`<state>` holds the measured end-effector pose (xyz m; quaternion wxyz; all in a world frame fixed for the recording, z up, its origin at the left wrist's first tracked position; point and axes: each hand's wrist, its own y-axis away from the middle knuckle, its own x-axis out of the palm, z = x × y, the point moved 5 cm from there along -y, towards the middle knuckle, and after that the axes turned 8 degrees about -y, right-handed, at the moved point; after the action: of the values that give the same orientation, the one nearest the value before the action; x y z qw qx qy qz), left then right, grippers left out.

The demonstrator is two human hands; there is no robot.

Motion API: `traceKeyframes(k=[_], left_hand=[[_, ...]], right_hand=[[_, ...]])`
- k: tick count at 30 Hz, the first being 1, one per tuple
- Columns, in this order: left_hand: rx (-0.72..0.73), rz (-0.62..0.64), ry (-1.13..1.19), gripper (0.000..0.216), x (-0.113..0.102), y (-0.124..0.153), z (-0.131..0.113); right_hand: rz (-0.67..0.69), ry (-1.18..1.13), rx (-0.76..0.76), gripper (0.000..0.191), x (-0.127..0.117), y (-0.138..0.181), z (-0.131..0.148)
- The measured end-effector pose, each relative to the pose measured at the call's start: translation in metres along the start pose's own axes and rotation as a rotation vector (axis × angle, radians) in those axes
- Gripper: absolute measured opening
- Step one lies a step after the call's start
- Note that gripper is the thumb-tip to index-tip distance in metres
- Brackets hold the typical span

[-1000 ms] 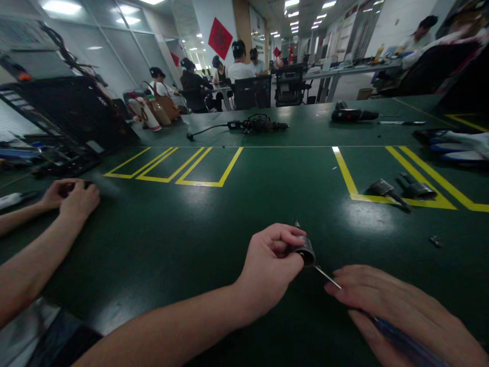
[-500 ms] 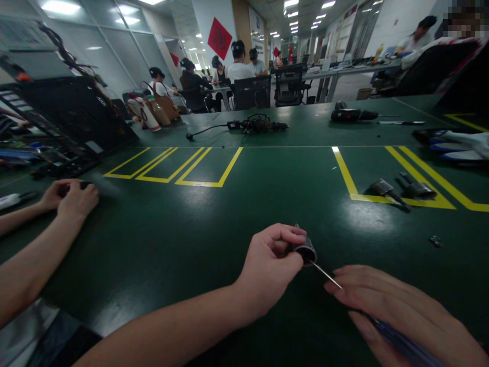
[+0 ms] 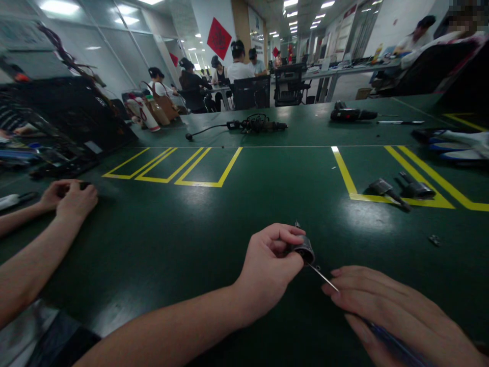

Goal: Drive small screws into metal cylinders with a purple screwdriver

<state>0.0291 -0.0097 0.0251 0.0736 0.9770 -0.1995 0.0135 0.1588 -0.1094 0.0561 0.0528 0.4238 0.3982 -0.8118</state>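
Left hand (image 3: 267, 266) in pinch on metal cylinder (image 3: 304, 250) (right hand (image 3: 389, 311) tight around screwdriver (image 3: 324, 278))

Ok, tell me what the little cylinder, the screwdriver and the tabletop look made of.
The cylinder: probably metal, dull grey with a glint on its rim. The screwdriver: thin silvery shaft, likely steel; its blue handle looks plastic, though blurred. The tabletop: dark green, smooth, semi-gloss, perhaps rubber or vinyl matting, since ceiling lights reflect softly in it.

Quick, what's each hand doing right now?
Left hand: closed, holding the small metal cylinder.
Right hand: closed, holding the blue-handled screwdriver.
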Motion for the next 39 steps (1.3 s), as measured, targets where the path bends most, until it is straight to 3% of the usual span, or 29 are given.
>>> traceKeyframes(k=[8, 22, 28, 39], left_hand=[[-0.010, 0.006, 0.010, 0.015, 0.001, 0.000, 0.001], [0.010, 0.019, 0.020, 0.019, 0.002, 0.002, 0.000], [0.008, -0.033, 0.027, 0.017, -0.002, 0.002, 0.001], [-0.012, -0.065, 0.072, 0.018, -0.005, 0.002, -0.001]], right_hand=[[-0.010, 0.024, 0.051, 0.026, 0.001, 0.003, -0.004], [0.037, 0.021, -0.002, 0.032, 0.003, 0.003, -0.001], [-0.019, -0.020, 0.099, 0.034, 0.003, 0.003, -0.008], [0.040, -0.118, 0.239, 0.040, 0.012, 0.027, -0.026]])
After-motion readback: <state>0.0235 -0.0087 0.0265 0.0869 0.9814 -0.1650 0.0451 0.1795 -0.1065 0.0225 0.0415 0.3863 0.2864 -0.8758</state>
